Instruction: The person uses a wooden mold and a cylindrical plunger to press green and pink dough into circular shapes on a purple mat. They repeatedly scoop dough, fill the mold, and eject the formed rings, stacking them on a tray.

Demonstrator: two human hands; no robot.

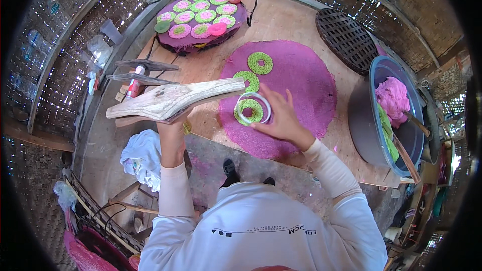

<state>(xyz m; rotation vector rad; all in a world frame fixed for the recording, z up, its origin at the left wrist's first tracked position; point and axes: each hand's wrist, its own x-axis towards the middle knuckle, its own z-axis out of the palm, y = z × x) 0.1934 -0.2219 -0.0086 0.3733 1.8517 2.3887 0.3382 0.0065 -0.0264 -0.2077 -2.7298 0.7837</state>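
My left hand (173, 123) grips the underside of a pale wooden press (173, 99) and holds it raised above the table edge, its long arm reaching right. My right hand (281, 115) rests on a round magenta mat (301, 85) with its fingers on a white ring mould (253, 109) that encloses a lacy green disc (249, 111). Two more green lacy discs lie on the mat beyond it, one at mid-mat (248, 80) and one farther back (260, 62).
A second magenta tray (201, 15) at the back carries several green and pink discs. A grey basin (389, 115) on the right holds pink dough (394, 95), green dough and wooden sticks. A dark woven tray (346, 37) lies behind. White cloth (143, 158) hangs lower left.
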